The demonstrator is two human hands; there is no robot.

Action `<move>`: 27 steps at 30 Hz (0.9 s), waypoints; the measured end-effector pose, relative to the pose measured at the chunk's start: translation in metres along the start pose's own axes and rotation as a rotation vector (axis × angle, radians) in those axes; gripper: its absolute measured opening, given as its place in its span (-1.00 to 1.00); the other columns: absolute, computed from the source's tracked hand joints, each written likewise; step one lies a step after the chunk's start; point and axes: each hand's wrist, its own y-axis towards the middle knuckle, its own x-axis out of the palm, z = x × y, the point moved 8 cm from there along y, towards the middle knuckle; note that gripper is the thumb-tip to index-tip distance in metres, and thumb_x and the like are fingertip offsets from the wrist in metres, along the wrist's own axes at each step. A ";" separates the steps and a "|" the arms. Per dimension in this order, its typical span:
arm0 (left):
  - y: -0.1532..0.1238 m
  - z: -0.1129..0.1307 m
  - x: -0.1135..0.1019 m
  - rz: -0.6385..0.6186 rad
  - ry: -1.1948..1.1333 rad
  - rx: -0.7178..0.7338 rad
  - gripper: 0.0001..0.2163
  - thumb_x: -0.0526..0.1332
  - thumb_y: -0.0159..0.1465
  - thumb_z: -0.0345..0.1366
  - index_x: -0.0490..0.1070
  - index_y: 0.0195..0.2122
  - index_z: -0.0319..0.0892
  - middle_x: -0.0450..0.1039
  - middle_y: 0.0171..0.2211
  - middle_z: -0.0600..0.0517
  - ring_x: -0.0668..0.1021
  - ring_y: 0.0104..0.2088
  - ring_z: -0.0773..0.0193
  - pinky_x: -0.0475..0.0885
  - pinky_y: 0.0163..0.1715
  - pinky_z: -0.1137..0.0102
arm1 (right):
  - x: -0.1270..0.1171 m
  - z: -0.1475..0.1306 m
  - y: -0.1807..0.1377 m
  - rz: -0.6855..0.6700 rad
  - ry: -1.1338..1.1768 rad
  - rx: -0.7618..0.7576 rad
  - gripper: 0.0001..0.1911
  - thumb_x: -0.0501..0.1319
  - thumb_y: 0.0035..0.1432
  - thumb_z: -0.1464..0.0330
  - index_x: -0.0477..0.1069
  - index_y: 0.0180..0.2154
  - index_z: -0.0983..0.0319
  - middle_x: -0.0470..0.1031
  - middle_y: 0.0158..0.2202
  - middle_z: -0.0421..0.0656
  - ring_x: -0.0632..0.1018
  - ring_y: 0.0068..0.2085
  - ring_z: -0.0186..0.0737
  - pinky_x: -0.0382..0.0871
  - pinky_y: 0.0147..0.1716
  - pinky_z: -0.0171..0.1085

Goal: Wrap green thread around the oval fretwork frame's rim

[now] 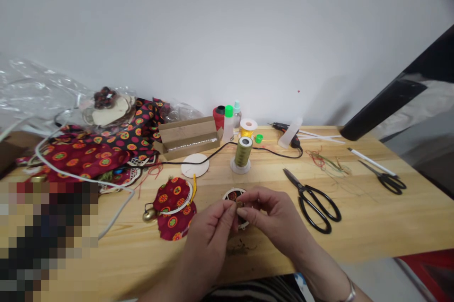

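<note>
My left hand and my right hand meet over the wooden table, thumbs and fingertips pinched together. Between them is something small and brownish, too covered by the fingers to name. Just behind and partly beneath the fingers shows a round white-rimmed piece with a dark patterned middle. To the left lie red patterned fabric rounds, one with a white rim, and a brass bell at their edge. Beyond my hands stands a spool of olive thread. Large black-handled scissors lie to the right.
Patterned cloth and clear plastic are heaped at the left. An open cardboard box, a green-capped bottle, a yellow spool and a glue gun line the back. Smaller scissors and loose threads lie right.
</note>
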 end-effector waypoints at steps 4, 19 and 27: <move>0.000 0.004 0.000 0.003 0.060 0.044 -0.73 0.06 0.27 -0.23 0.31 -0.57 -0.16 0.27 -0.62 0.13 0.33 -0.56 0.33 0.21 -0.54 0.48 | 0.000 -0.003 -0.001 0.003 -0.051 -0.009 -0.86 0.31 -0.10 0.37 0.50 -0.42 0.29 0.53 -0.50 -0.17 0.51 -0.47 -0.30 0.41 -0.42 -0.29; 0.002 0.008 0.005 -0.027 0.275 0.149 -0.71 -0.02 0.31 -0.25 0.31 -0.52 -0.14 0.33 -0.60 0.11 0.40 -0.53 0.30 0.24 -0.49 0.44 | -0.006 -0.025 -0.009 0.155 -0.321 -0.269 -0.89 0.21 -0.05 0.53 0.50 -0.46 0.27 0.51 -0.51 -0.20 0.49 -0.45 -0.34 0.38 -0.43 -0.37; 0.009 0.008 0.006 -0.109 0.316 0.172 -0.76 0.01 0.32 -0.26 0.41 -0.41 -0.15 0.41 -0.54 0.10 0.47 -0.48 0.30 0.31 -0.44 0.44 | -0.003 -0.042 -0.020 0.193 -0.617 -0.513 -0.86 0.19 0.05 0.52 0.48 -0.46 0.23 0.48 -0.49 -0.17 0.47 -0.36 -0.25 0.33 -0.36 -0.29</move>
